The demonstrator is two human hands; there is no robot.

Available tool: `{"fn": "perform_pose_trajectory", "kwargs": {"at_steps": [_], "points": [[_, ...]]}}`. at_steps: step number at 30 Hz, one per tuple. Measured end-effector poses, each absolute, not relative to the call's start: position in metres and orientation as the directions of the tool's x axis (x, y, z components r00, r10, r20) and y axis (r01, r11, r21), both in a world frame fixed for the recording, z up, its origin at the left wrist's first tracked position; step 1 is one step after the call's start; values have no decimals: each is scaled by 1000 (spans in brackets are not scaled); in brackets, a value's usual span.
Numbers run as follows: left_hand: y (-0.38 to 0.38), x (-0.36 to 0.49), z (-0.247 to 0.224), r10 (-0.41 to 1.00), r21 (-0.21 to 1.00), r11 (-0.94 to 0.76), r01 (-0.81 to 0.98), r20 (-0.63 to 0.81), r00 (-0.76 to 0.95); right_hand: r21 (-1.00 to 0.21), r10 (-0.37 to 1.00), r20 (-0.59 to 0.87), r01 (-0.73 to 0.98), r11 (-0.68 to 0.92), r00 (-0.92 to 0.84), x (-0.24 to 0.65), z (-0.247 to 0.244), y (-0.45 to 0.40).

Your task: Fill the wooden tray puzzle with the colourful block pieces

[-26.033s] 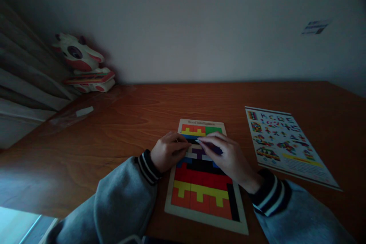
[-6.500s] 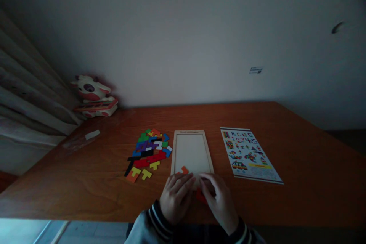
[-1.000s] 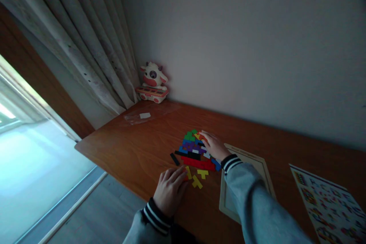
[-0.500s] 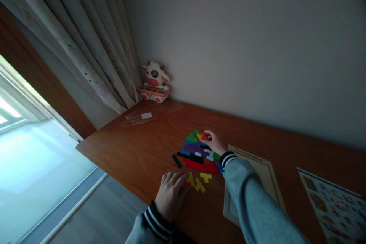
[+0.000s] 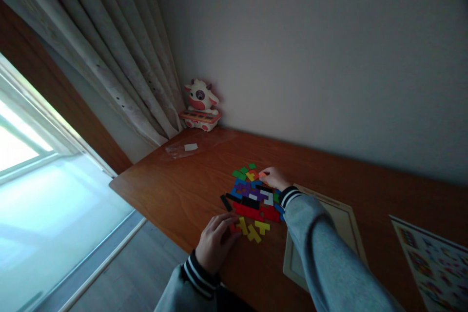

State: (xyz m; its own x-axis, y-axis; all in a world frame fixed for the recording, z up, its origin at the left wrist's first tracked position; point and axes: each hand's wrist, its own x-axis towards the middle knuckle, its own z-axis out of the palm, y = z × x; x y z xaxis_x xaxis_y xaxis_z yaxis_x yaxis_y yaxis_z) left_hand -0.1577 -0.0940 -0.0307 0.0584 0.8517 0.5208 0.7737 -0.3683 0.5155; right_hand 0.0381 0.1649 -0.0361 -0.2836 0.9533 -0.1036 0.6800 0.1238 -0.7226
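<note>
Loose grey sleeves (image 5: 329, 241), L & R – snug blk cuffs (image 5: 199, 275), thin-striped in wht.

I have the pieces (image 5: 248, 211) spread on the table (image 5: 175, 180), the left hand (image 5: 214, 243) at their front edge, the right hand (image 5: 277, 178) towards their back; the board (image 5: 341, 226) lies right of them, the sheet (image 5: 435, 263) farther right. Back left, the packet (image 5: 179, 150) lies before the toy (image 5: 200, 108).
</note>
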Motion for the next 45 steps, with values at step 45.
{"fn": "perform_pose_trajectory", "kwargs": {"at_steps": [45], "points": [[-99,-159,-24,842,509,-350,786,540,24,-419,753,173,644,639,-635,54,12,159]]}}
